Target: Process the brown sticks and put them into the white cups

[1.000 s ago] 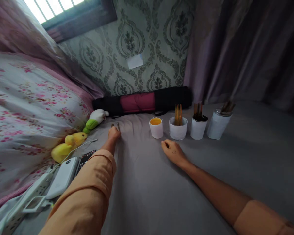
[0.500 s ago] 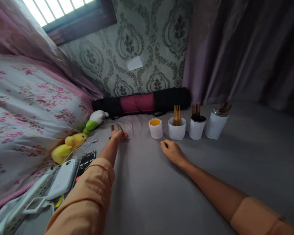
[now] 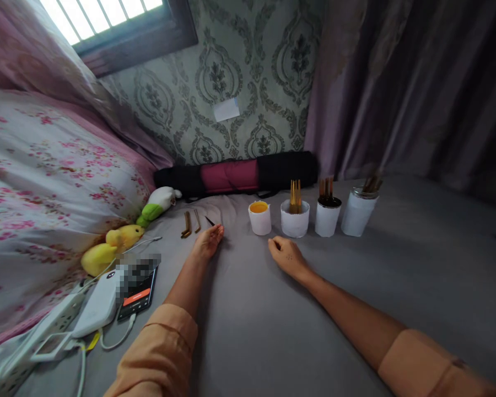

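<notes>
On the grey bedsheet [image 3: 248, 331] just ahead of me, my left hand [image 3: 209, 241] lies palm down with the fingers stretched out flat and gripping nothing. Its fingertips [image 3: 219, 229] reach right up to a thin dark stick [image 3: 210, 221], a short, pointed sliver lying at a slant; I cannot tell whether skin and stick actually touch. Just left of that lie two brown sticks [image 3: 190, 223], longer and lighter in colour, side by side and nearly parallel on the sheet, with their near ends slightly bent.

My right hand [image 3: 285, 255] rests on the sheet with knuckles up and fingers loosely curled under. I cannot tell whether anything sits beneath it.

Beyond the right hand stands a row of four white holders. The first cup [image 3: 260, 219] shows yellow at its mouth, the second cup [image 3: 295, 220] holds golden sticks upright, the third cup [image 3: 326, 219] has a dark rim and brown sticks, and a jar [image 3: 356, 214] with darker sticks stands at the far right.

Behind them a black and pink roll [image 3: 235, 175] lies along the patterned wall. To my left are a yellow plush toy [image 3: 107, 249], a green and white plush toy [image 3: 159, 202], a phone [image 3: 138, 295] and a white power bank [image 3: 97, 306].
</notes>
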Demonstrator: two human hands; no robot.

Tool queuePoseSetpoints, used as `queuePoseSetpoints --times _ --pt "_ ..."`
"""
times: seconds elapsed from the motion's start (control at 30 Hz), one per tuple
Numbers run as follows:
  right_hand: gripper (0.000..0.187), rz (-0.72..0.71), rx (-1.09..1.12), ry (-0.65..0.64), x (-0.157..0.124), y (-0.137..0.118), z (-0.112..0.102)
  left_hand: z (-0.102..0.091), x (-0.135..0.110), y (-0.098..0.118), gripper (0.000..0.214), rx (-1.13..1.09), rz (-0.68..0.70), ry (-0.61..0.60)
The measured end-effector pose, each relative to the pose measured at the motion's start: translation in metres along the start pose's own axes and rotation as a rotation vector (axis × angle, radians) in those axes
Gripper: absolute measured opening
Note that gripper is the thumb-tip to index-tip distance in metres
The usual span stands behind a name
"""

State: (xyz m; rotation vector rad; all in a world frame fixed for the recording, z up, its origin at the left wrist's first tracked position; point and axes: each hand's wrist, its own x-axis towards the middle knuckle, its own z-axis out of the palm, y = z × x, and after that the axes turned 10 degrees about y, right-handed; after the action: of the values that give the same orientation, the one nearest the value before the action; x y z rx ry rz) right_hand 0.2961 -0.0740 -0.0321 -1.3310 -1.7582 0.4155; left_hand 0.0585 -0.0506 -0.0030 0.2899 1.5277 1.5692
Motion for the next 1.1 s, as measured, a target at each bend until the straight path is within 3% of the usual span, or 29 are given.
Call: queuePoseSetpoints --times 0.43,0.73,0.97,1.1 --pt "0.032 -0.012 0.031 -0.002 0.0 0.002 -0.001 0.007 -0.043 -0.035 0.015 -0.247 -0.042 -0.181" --pt "0.034 -0.043 0.037 0.017 0.0 0.005 0.002 0.012 -0.072 -0.051 0.011 -0.207 -0.005 -0.32" --pt "0.036 -0.048 0.046 0.008 0.001 0.008 0.003 0.011 -0.084 -0.058 0.012 -0.163 -0.035 -0.352" --pt "0.036 -0.042 0.063 -0.03 0.001 0.005 0.001 0.009 -0.088 -0.066 0.013 -0.116 0.046 -0.391"
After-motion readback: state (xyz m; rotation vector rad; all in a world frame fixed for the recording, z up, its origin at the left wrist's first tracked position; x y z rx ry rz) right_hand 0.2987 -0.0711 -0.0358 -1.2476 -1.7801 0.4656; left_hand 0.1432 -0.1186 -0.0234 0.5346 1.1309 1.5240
